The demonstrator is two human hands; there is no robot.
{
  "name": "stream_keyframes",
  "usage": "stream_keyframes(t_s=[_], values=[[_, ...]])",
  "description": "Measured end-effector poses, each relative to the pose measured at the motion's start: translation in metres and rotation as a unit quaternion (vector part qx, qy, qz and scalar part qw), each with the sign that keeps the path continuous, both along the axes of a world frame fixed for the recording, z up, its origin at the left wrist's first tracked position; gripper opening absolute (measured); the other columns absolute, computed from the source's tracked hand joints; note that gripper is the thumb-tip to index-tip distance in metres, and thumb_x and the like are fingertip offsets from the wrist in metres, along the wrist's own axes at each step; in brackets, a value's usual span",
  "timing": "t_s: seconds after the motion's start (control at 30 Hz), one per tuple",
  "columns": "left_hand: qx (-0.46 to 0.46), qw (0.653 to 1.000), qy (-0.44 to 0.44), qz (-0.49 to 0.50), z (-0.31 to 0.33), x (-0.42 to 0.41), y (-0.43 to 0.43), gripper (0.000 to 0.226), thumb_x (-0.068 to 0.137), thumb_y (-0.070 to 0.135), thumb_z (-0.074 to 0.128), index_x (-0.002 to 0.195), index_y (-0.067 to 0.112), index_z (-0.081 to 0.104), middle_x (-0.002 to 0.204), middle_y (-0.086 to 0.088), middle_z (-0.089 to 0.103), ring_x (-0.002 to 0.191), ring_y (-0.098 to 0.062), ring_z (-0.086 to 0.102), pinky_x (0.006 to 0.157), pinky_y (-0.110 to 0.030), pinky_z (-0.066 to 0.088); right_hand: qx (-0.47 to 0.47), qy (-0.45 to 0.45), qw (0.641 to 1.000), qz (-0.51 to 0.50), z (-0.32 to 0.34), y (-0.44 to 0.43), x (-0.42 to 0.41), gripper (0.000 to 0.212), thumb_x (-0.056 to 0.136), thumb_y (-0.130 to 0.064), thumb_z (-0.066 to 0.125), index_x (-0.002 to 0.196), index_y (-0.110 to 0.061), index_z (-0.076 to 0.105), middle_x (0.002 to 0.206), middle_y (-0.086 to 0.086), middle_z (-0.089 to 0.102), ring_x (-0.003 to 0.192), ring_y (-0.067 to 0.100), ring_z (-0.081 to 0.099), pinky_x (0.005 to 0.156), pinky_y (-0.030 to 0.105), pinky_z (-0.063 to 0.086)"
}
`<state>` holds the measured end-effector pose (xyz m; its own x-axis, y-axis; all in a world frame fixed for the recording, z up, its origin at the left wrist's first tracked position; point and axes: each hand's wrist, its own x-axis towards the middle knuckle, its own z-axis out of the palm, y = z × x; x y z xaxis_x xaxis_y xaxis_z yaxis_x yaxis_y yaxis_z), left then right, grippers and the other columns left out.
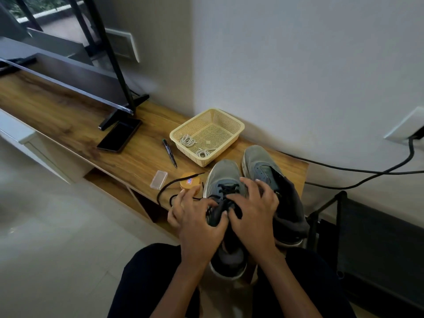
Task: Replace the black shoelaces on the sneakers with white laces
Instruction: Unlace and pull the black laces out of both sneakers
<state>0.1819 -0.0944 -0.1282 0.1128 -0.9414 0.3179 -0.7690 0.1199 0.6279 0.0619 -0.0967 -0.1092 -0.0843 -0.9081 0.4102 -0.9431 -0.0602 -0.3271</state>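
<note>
My left hand (195, 216) has its fingers curled tight around the bunched black lace (226, 188) and the tongue below the eyelets. My right hand (252, 207) pinches the same lace between thumb and forefinger, the other fingers splayed wide over the upper. I hold it that way, I judge, so one hand anchors the slack while the other works the lace out of its holes.

The near sneaker (220, 173) sits heel toward my lap, so the lacing faces up at me. It is still partly laced in black at the toe end. Touching its right side stands the second sneaker (257, 161), which shows no lace that I can make out. Left of the near sneaker a loose black lace (169, 183) trails over the wooden shelf (137, 161), out of my way. Beyond the near sneaker's toe the basket (229, 117) holds the coiled white laces (188, 141), untouched and within easy reach.
</note>
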Motion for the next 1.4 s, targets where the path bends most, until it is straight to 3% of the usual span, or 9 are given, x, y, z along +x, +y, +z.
stream_keyframes(t_s=[0.13, 0.37, 0.47, 0.57, 0.67, 0.87, 1.0, 1.27, 1.4], values=[[-0.019, 1.000, 0.008, 0.015, -0.006, 0.000, -0.004, 0.020, 0.067, 0.037, 0.076, 0.075, 0.026, 0.061, 0.134, 0.004, 0.050, 0.135, -0.021, 0.026, 0.103, -0.051, 0.018, 0.026, -0.005, 0.999, 0.024, -0.004, -0.005, 0.007, 0.017, 0.064, -0.018, 0.080, 0.078, -0.022, 0.071, 0.125, 0.005, 0.057, 0.120, 0.030, 0.033, 0.093, 0.055, 0.036], [-0.063, 0.997, -0.009, 0.044, -0.005, -0.005, -0.004, 0.022, 0.071, 0.046, 0.056, 0.070, 0.025, 0.061, 0.128, 0.007, 0.056, 0.133, -0.021, 0.034, 0.105, -0.045, 0.016, -0.007, -0.134, 0.991, 0.018, -0.007, -0.006, 0.008, 0.006, 0.074, -0.012, 0.076, 0.074, -0.010, 0.070, 0.118, 0.002, 0.057, 0.096, 0.016, 0.055, 0.063, 0.034, 0.054], [-0.068, 0.996, -0.012, 0.048, -0.005, -0.006, -0.005, 0.021, 0.071, 0.044, 0.055, 0.070, 0.024, 0.060, 0.126, 0.006, 0.057, 0.131, -0.021, 0.036, 0.104, -0.047, 0.019, -0.023, -0.210, 0.977, -0.028, -0.007, -0.007, 0.006, 0.004, 0.078, -0.009, 0.072, 0.077, -0.008, 0.068, 0.120, -0.001, 0.055, 0.097, 0.001, 0.050, 0.074, 0.017, 0.047], [-0.077, 0.996, -0.009, 0.052, -0.006, -0.006, -0.004, 0.021, 0.071, 0.043, 0.055, 0.069, 0.023, 0.061, 0.124, 0.004, 0.059, 0.129, -0.021, 0.037, 0.103, -0.046, 0.018, -0.035, -0.357, 0.928, -0.098, 0.001, -0.009, 0.002, 0.009, 0.082, -0.004, 0.067, 0.075, -0.008, 0.063, 0.115, -0.003, 0.054, 0.095, -0.004, 0.053, 0.081, 0.011, 0.043], [-0.081, 0.995, 0.000, 0.052, -0.005, -0.006, -0.004, 0.020, 0.071, 0.042, 0.055, 0.069, 0.023, 0.061, 0.122, 0.005, 0.060, 0.129, -0.020, 0.037, 0.104, -0.044, 0.017, -0.031, -0.497, 0.858, -0.123, 0.013, -0.010, -0.001, 0.010, 0.086, 0.002, 0.059, 0.079, -0.006, 0.058, 0.110, 0.004, 0.058, 0.076, -0.014, 0.056, 0.062, 0.006, 0.046], [-0.082, 0.996, 0.009, 0.045, -0.008, -0.005, -0.004, 0.021, 0.071, 0.042, 0.057, 0.071, 0.022, 0.063, 0.123, 0.006, 0.060, 0.130, -0.018, 0.036, 0.105, -0.039, 0.014, 0.023, -0.240, 0.971, 0.006, 0.011, -0.005, 0.000, 0.036, 0.077, -0.004, 0.063, 0.110, -0.018, 0.061, 0.141, 0.000, 0.038, 0.132, 0.018, 0.030, 0.099, 0.022, 0.032], [-0.083, 0.995, 0.014, 0.048, -0.006, -0.005, -0.003, 0.024, 0.075, 0.043, 0.054, 0.073, 0.021, 0.064, 0.123, 0.006, 0.060, 0.131, -0.019, 0.037, 0.106, -0.037, 0.012, 0.007, -0.060, 0.997, 0.050, 0.004, -0.004, 0.006, 0.014, 0.071, -0.016, 0.075, 0.085, -0.016, 0.072, 0.132, 0.007, 0.053, 0.125, 0.028, 0.031, 0.096, 0.043, 0.040], [-0.078, 0.996, -0.007, 0.053, -0.008, -0.006, -0.002, 0.021, 0.077, 0.040, 0.053, 0.073, 0.021, 0.061, 0.124, 0.004, 0.059, 0.130, -0.020, 0.036, 0.106, -0.042, 0.013, -0.090, -0.078, 0.992, -0.048, 0.002, -0.004, 0.004, 0.016, 0.087, -0.017, 0.051, 0.083, -0.007, 0.063, 0.112, 0.009, 0.055, 0.106, 0.021, 0.041, 0.081, 0.024, 0.037], [-0.079, 0.996, -0.002, 0.050, -0.009, -0.006, -0.003, 0.019, 0.076, 0.040, 0.054, 0.073, 0.022, 0.061, 0.123, 0.005, 0.059, 0.130, -0.019, 0.036, 0.106, -0.040, 0.012, -0.116, -0.128, 0.972, -0.158, 0.009, -0.005, -0.017, 0.013, 0.083, -0.019, 0.051, 0.080, -0.011, 0.061, 0.106, 0.008, 0.054, 0.099, 0.028, 0.044, 0.084, 0.041, 0.034]])
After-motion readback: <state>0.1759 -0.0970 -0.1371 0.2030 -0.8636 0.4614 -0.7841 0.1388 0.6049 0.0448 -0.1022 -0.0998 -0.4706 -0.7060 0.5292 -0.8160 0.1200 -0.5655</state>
